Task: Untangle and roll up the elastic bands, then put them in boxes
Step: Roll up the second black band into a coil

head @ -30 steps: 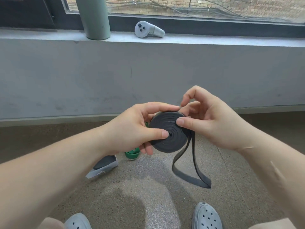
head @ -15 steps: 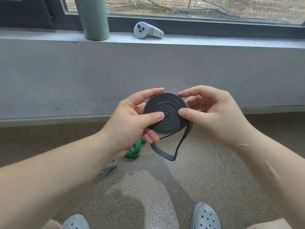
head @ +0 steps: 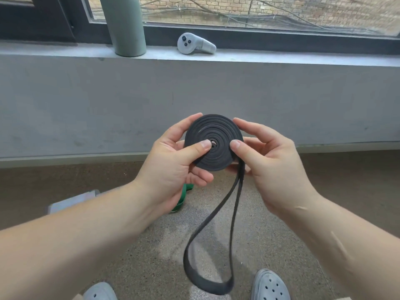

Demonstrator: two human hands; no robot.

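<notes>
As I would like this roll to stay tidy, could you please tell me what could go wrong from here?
1. The black coil is pinched only between thumbs and fingertips of the left hand and right hand; a slip could let the spiral spring open.
2. The loose loop hangs down near the shoes and might twist or snag as it is wound in.

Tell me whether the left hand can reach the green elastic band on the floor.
Probably not yet: the left hand grips the black coiled elastic band with the right hand. The green elastic band lies below it on the floor, nothing between, so a freed hand might.
</notes>
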